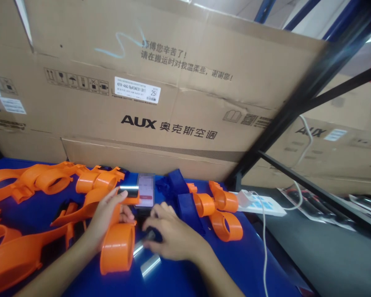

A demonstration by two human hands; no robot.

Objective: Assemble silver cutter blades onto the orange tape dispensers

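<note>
Carton (185, 103): I'm seeing it standing along the table's far edge.
Table (235, 264): it is carrying the loose parts, its blue top showing.
Left dispensers (52, 179): these orange ones are spreading from the far edge down the left side.
Right hand (173, 233): I'm curling my fingers around a small dark piece (155, 234), low over the table's middle; blur is hiding its shape.
Left hand (103, 216): I'm closing thumb and fingers on the held dispenser.
Held dispenser (116, 249): it is hanging over the table, left of the right hand, its toothed black end pointing up.
Right dispensers (226, 227): three are lying near the right edge.
Blue pieces (188, 206): they are lying between phone and right dispensers.
Power strip (266, 206): it is lying by the far right corner.
Phone (146, 197): it is lying near the far edge.
Silver pieces (150, 266): they are lying just beside the right hand.
</note>
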